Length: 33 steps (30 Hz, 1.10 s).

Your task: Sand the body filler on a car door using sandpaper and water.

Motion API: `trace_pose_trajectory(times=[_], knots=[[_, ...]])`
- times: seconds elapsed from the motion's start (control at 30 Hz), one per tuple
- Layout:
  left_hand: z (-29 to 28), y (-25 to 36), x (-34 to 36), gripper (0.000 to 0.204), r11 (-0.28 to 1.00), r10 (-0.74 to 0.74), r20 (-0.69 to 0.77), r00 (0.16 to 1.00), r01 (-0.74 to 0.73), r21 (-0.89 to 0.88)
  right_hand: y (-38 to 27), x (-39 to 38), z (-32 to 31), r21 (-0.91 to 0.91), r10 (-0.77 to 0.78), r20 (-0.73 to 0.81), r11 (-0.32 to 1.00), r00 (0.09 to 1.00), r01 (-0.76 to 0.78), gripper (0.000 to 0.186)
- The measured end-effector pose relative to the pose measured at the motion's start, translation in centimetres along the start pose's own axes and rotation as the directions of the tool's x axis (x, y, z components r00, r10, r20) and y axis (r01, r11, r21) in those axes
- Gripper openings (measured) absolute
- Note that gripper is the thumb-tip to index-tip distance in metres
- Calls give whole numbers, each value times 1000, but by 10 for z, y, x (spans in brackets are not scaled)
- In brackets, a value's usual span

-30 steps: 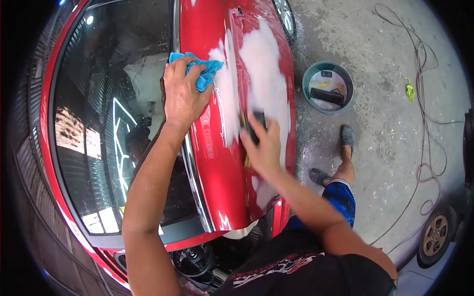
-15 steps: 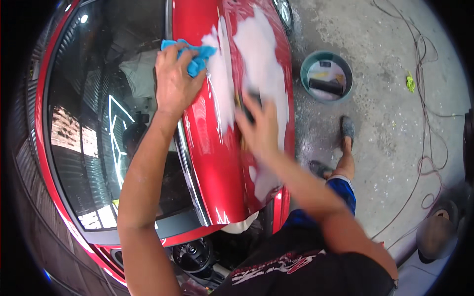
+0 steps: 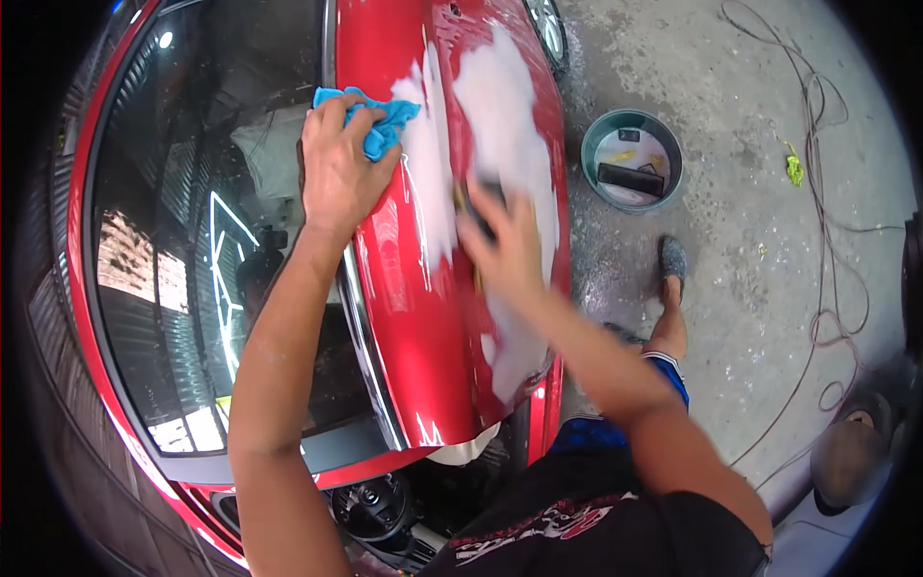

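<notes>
Bunched in my left hand is a light blue cloth, pressed where the glass meets the top of a red car door. Pale, smoothed filler patches cover part of the door panel. My right hand, blurred by motion, is closed around a dark sanding block with a yellowish edge. The block lies against the panel between the filler patches, and my fingers hide most of it.
A dark green bucket on the concrete floor holds cloudy water, a black block and yellowish pieces. Hoses or cables trail along the right. Beside them lies a yellow-green scrap. The car window spans the left.
The whole view has shifted slightly. My right hand stays over nearly the same part of the panel, still blurred, and my left hand keeps the cloth in place.
</notes>
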<state>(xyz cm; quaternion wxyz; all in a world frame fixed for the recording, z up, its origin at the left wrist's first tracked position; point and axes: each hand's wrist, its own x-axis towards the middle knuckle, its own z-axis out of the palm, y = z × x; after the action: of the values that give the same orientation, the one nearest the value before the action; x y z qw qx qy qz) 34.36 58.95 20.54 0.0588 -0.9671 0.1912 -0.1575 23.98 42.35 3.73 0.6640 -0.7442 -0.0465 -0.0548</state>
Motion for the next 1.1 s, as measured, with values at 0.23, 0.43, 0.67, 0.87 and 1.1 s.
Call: trace_pose_trajectory(times=[0.23,0.43,0.67,0.87,1.1], knots=[[7,-3,4,36,1000,3,-15,1000,-2,16,37,165,32,-52,10,-85,999,996,-15,53],[-2,0,-4,31,999,-36,60,998,37,-14,-6,-50,-5,34,79,69,996,994,-82,57],[9,14,9,37,998,-21,4,1000,21,-61,41,278,31,-221,-121,-241,973,963,67,55],[0,6,2,42,995,-73,50,996,69,76,-12,18,2,-27,97,15,995,995,-97,56],[-8,44,-13,30,999,-14,225,974,25,-43,17,-88,-91,-79,243,423,970,873,-231,58]])
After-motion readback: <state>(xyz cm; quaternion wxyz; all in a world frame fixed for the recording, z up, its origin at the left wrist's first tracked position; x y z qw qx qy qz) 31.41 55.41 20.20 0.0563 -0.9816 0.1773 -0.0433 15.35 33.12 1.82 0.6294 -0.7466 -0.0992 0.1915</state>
